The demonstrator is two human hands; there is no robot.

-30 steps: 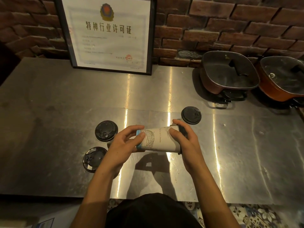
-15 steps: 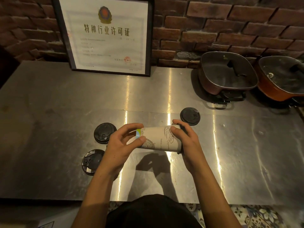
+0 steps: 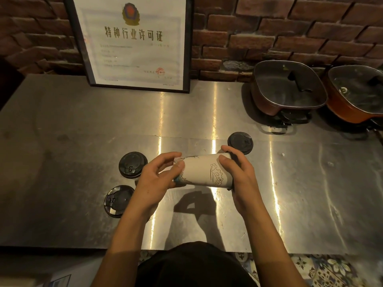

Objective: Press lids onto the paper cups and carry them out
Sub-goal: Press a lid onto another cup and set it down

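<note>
A white paper cup (image 3: 204,171) with line drawings lies sideways in the air above the steel counter (image 3: 62,125), held at both ends. My left hand (image 3: 157,179) grips its narrow bottom end. My right hand (image 3: 238,172) wraps its wide mouth end, where a dark lid edge shows under the palm. Two more cups capped with black lids stand on the counter: one (image 3: 132,164) left of my left hand, one (image 3: 240,142) just behind my right hand. A loose black lid (image 3: 118,200) lies flat at the front left.
A framed certificate (image 3: 136,42) leans on the brick wall at the back. Two lidded square pots (image 3: 288,88) (image 3: 356,94) stand at the back right. The counter's front edge runs just above my dark clothing; patterned floor tiles show below.
The cup has been rotated about its long axis between my hands, so a different drawing faces up. Both hands kept their grip and place.
</note>
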